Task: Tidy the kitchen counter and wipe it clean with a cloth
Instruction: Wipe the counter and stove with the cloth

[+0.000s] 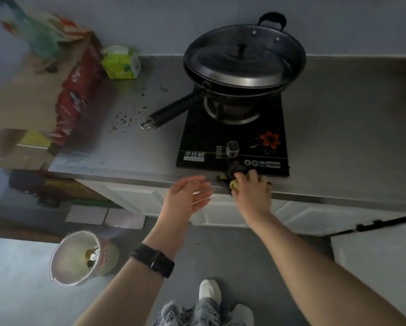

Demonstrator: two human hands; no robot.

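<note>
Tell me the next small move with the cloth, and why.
Probably sweep the cloth leftward off the counter edge toward the left hand. The right hand grips it at that edge, and the left hand lies open, palm up, just beside it, seemingly to catch crumbs. Dark specks near the pan handle need wiping afterwards.

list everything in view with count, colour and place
wok: 1, dark metal, lidded, on the stove's burner
stove: 1, black with red flower, on the counter
counter: 1, grey, across the middle
tissue pack: 1, green and white, counter back, left of wok
box: 1, red and brown, counter's left end
specks: many, dark, on counter by wok handle
cloth: 1, yellow and dark, counter's front edge
tub: 1, white and pink, lower left, below counter
shoes: 2, white, bottom centre
watch: 1, black, left wrist
left hand: 1, open, by counter's front edge
right hand: 1, grips the cloth
</note>
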